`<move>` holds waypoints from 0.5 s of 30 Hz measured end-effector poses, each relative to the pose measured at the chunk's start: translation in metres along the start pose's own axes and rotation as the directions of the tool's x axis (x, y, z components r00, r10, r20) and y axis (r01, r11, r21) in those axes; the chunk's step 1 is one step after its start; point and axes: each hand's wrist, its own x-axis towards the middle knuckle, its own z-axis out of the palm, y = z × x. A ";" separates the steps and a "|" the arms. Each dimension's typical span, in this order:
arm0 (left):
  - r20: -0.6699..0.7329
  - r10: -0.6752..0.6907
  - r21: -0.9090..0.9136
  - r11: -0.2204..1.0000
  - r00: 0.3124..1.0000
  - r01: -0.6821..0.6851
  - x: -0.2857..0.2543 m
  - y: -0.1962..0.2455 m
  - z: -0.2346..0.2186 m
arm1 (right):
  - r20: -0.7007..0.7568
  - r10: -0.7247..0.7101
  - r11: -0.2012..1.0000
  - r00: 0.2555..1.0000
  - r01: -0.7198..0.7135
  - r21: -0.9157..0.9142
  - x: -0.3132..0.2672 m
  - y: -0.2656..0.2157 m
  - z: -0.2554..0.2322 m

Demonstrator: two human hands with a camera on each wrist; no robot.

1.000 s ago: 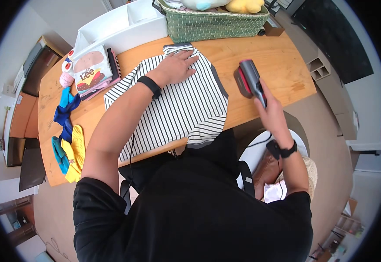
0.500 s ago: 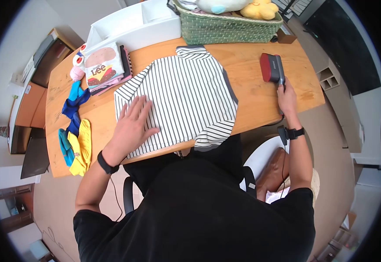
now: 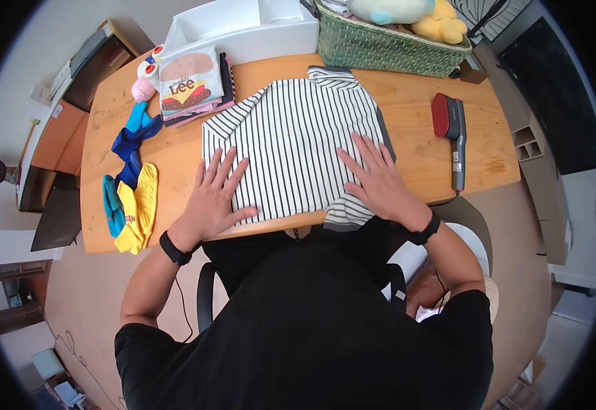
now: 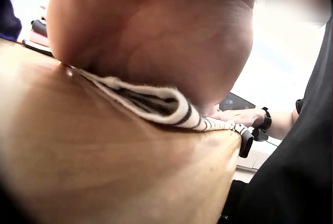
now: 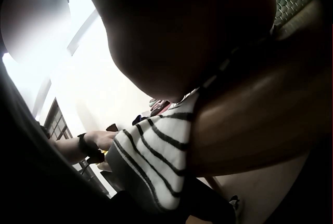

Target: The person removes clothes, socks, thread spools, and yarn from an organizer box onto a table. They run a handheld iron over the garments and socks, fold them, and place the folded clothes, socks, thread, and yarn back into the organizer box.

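Observation:
A black-and-white striped shirt [image 3: 287, 143] lies flat on the wooden table [image 3: 479, 147], one sleeve [image 5: 156, 151] hanging at the front edge. My left hand [image 3: 212, 198] rests on its lower left part with fingers spread; in the left wrist view the palm [image 4: 151, 37] covers the folded hem [image 4: 182, 110]. On the right part of the shirt lies my right hand [image 3: 380, 184], fingers spread too. A handheld grey and red steamer [image 3: 456, 137] lies on the table to the right, untouched by either hand.
Behind the shirt stand a white divided box [image 3: 257, 41] and a green woven basket [image 3: 386, 48] with plush toys. Folded clothes [image 3: 192, 85] are stacked at the back left. Blue, teal and yellow socks [image 3: 137, 198] lie along the left side.
My right hand has let go of the steamer, now lying on the table, and has moved left onto the shirt. My left hand came down from the collar to the lower left part.

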 end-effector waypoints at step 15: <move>-0.025 -0.047 0.138 0.989 0.999 0.050 0.054 -0.011 -0.021 | 0.016 0.059 0.997 0.998 -0.058 -0.043 0.052 0.037 -0.013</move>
